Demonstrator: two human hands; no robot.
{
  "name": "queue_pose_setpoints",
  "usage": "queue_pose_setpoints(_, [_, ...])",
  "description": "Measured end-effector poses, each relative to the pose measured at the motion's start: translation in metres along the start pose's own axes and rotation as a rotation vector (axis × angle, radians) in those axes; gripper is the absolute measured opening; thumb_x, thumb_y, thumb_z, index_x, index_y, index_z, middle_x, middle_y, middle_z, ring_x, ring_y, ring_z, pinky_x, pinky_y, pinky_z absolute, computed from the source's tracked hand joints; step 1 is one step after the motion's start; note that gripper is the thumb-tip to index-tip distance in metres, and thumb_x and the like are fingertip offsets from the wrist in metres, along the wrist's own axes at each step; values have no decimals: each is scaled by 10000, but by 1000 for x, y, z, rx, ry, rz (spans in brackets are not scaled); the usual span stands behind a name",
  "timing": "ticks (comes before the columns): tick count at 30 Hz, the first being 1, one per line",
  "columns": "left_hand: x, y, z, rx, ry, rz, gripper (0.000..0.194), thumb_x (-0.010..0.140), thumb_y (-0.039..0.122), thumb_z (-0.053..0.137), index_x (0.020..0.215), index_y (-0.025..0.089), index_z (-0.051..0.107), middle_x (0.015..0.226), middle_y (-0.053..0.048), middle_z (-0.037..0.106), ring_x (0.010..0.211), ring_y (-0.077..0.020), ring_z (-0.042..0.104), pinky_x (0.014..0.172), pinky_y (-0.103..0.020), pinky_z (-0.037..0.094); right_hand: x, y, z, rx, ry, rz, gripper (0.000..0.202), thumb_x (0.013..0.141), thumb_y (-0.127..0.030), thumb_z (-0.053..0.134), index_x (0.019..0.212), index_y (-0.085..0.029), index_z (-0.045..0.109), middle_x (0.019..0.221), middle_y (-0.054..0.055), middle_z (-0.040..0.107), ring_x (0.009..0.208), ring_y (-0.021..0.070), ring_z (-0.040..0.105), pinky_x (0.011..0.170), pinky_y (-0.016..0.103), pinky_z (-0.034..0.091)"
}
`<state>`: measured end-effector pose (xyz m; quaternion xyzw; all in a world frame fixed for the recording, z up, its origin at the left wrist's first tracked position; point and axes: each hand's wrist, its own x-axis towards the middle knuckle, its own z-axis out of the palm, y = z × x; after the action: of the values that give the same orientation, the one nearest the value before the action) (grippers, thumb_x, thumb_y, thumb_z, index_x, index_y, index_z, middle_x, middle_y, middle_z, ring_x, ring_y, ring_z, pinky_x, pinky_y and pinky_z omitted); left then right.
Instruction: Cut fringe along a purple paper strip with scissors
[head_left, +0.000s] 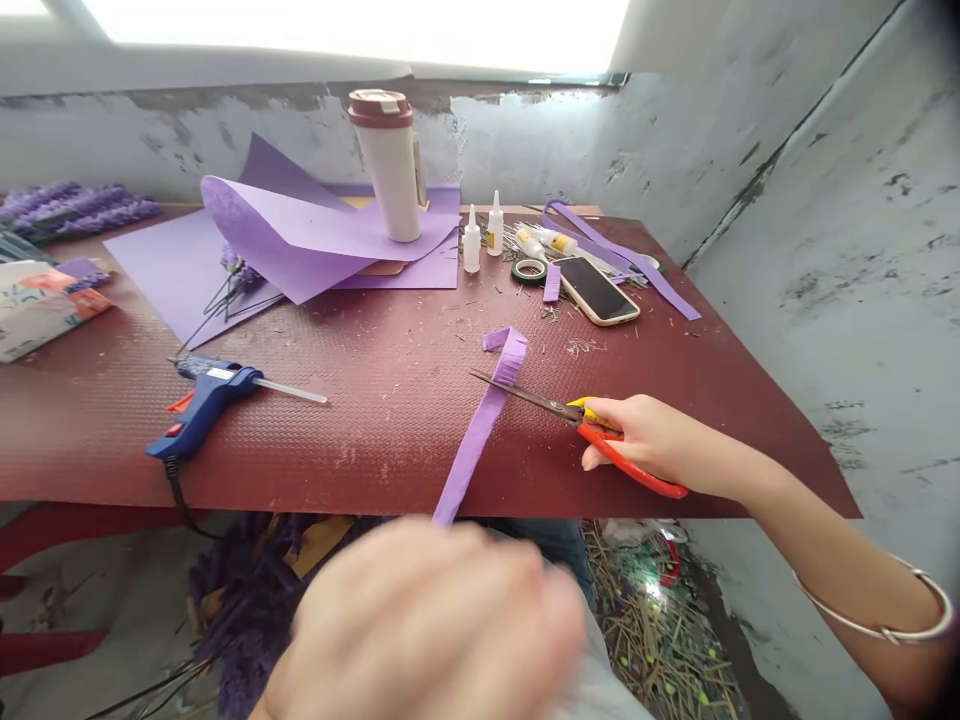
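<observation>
My right hand point(637, 430) grips scissors point(555, 405) with red and yellow handles. The blades look nearly closed and lie across a purple paper strip point(480, 430), just below its fringed, folded far end. Toward me the strip runs over the table's front edge and passes out of sight behind my left hand point(442, 620). That hand is close to the camera and smeared by motion, with its back and knuckles showing. Its fingertips are hidden, so whether it holds the strip I cannot tell.
A blue glue gun point(214, 395) lies at left. Purple sheets point(322, 240) sit under a lidded cup point(390, 170). Small glue bottles point(471, 245), a tape roll point(529, 270) and a phone point(598, 290) are at the back. Purple flowers point(75, 208) lie far left.
</observation>
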<state>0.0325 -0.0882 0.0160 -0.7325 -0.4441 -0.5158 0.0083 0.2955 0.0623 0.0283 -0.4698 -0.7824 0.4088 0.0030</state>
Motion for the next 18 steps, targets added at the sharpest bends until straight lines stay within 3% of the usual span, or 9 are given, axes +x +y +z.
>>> queue_pose_setpoints(2, [17,-22,27,8,98,-113,228,1053,205,591,1199,277,750,798,23,777,615,-128,671,640,-256,538,-1,1,1,19,21,17,179,956,-417,592,1017,-265,665,916,-28,869,802,216,756,692,290,494])
queue_pose_setpoints(3, [24,-34,40,-25,103,-261,189,1059,186,567,1124,247,733,757,37,750,582,-107,645,622,-237,504,-2,2,2,18,32,21,183,947,-421,601,1020,-265,663,913,-29,867,802,215,751,695,290,493])
queue_pose_setpoints(6, [34,-64,70,-62,-13,-590,175,1044,251,569,889,228,646,656,57,658,566,-120,585,630,-256,429,-1,7,5,8,65,7,210,916,-453,640,1010,-268,669,900,-31,865,788,216,739,688,289,486])
queue_pose_setpoints(9, [33,-77,80,-63,-38,-627,232,1011,272,596,784,227,573,627,58,579,585,-136,524,634,-274,360,0,10,7,9,93,5,233,904,-466,650,1026,-275,702,909,-28,865,786,219,743,676,287,490])
queue_pose_setpoints(18, [29,-83,77,-184,-20,-642,490,1004,420,659,618,224,430,551,63,451,567,-128,406,604,-281,315,6,11,11,-18,176,7,249,832,-502,712,903,-264,721,832,-21,817,785,237,716,706,300,490])
